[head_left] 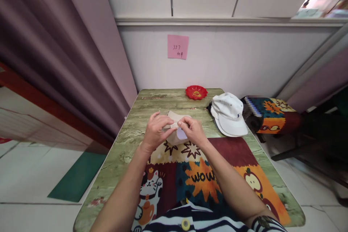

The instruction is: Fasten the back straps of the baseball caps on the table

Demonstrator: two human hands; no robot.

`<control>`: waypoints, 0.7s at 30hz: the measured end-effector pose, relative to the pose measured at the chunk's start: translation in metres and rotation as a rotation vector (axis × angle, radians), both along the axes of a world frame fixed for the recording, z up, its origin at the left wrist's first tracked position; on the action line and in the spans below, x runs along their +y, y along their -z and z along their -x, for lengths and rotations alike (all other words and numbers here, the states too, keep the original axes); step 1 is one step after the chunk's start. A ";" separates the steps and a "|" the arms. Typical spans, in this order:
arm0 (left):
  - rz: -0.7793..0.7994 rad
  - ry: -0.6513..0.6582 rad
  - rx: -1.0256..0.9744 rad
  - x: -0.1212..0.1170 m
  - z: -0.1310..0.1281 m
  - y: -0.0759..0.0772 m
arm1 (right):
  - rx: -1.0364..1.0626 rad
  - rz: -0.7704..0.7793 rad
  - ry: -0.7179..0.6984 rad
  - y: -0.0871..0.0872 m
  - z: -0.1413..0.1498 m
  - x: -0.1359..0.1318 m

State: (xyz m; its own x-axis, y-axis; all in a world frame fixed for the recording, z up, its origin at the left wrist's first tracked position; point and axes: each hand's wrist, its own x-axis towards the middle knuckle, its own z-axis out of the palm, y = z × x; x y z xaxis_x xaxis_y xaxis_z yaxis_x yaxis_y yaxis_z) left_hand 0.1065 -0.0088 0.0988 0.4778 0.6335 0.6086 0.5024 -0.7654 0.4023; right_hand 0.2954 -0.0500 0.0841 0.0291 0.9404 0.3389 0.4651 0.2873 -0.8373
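Over the middle of the table I have a beige cap (174, 139) between my two hands. What looks like its back strap (174, 125) runs between my fingertips, above a rounded opening. My left hand (157, 130) pinches the strap's left side with thumb and fingers. On the other side, my right hand (193, 130) closes thumb and forefinger on the strap's right end. Fingers cover part of the cap, and any small fastener there cannot be made out. To the right, a stack of caps (230, 110) sits on the table, a white one on top.
A red scalloped dish (196, 92) lies near the table's back edge. A patterned mat (228, 152) covers the front of the wood-look table (125, 134). Behind stands a wall bearing a pink note (178, 46). At right is a stool with a patterned cover (274, 114); curtains (67, 43) hang at left.
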 end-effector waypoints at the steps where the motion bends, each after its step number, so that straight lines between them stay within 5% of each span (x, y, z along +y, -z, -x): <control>1: -0.008 -0.019 0.003 -0.001 0.000 -0.001 | 0.018 0.016 0.009 0.002 0.000 0.001; 8: 0.195 -0.090 -0.150 -0.010 -0.007 -0.007 | 0.056 0.059 -0.076 0.003 -0.002 0.007; 11: 0.524 -0.215 -0.428 -0.016 -0.008 -0.003 | 0.079 0.074 -0.120 0.004 0.000 0.008; 15: 1.047 -0.111 -0.784 -0.021 -0.005 0.005 | 0.155 0.072 -0.137 0.013 0.008 0.011; 21: 0.996 -0.146 -0.867 -0.025 -0.005 0.000 | 0.160 0.074 -0.126 0.016 0.018 0.012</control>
State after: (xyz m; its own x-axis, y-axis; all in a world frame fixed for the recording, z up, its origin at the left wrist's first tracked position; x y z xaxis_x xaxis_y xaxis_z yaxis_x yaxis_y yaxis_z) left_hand 0.1111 -0.0337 0.0989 0.0625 0.9955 -0.0710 -0.1479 0.0796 0.9858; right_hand 0.2769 -0.0376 0.0684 -0.0422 0.9623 0.2688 0.2888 0.2693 -0.9187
